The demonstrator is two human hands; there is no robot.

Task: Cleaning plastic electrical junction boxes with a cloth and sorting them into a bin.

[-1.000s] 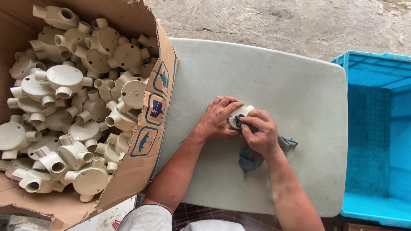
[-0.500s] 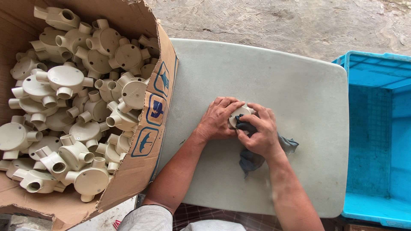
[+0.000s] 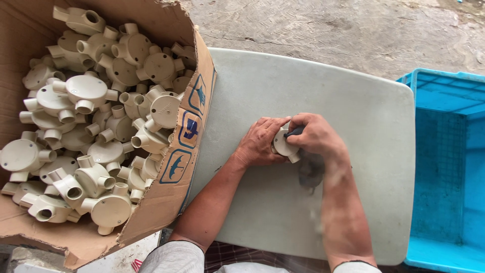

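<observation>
Cream plastic, round, with short pipe stubs: one conduit junction box (image 3: 284, 145) pinned between both hands near the middle of the pale grey tabletop (image 3: 353, 96). Left hand (image 3: 260, 141) curled shut around its near side; right hand (image 3: 316, 137) closed over the top, clamping a dark blue-black tool handle (image 3: 295, 132) against the box. Judged as mid-job on this single piece, nothing finished set aside in view. Still waiting: a large brown cardboard carton (image 3: 189, 136) at the left, heaped with matching cream boxes (image 3: 86, 91). Blue plastic crate (image 3: 444, 167) at the right, cut off by the frame, floor only partly seen. Tool tip hidden under fingers; dark smudge (image 3: 309, 174) below the right wrist, blurred, unidentifiable.
</observation>
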